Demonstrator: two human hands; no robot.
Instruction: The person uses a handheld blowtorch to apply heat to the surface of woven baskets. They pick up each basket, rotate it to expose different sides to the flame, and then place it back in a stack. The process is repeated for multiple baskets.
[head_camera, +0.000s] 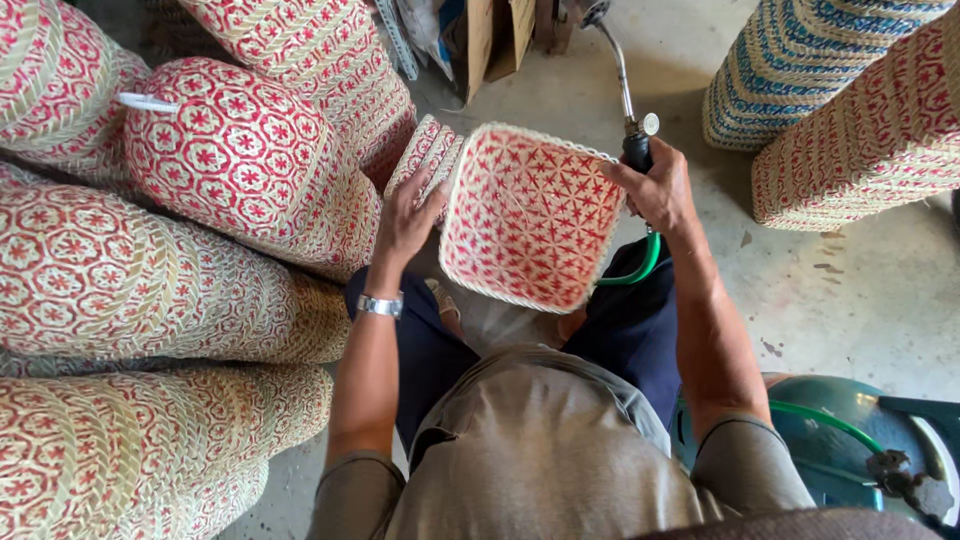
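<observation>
My left hand (408, 215) grips the left rim of a square woven basket (530, 215), red and cream with a star pattern, tilted so its inside faces me. My right hand (655, 185) is closed on the black handle of a gas torch (632, 110), whose metal tube points away over the basket's right rim. A green hose (640, 265) runs down from the torch handle. A second small woven basket (430, 150) sits just behind my left hand. A silver wristwatch is on my left wrist.
Stacks of red-and-cream woven baskets (200, 200) fill the left side. Blue-patterned (800, 60) and red-patterned (860, 140) stacks stand at the upper right. A green gas cylinder (840, 440) stands at my right on the concrete floor (860, 300). Cardboard boxes (490, 35) lie ahead.
</observation>
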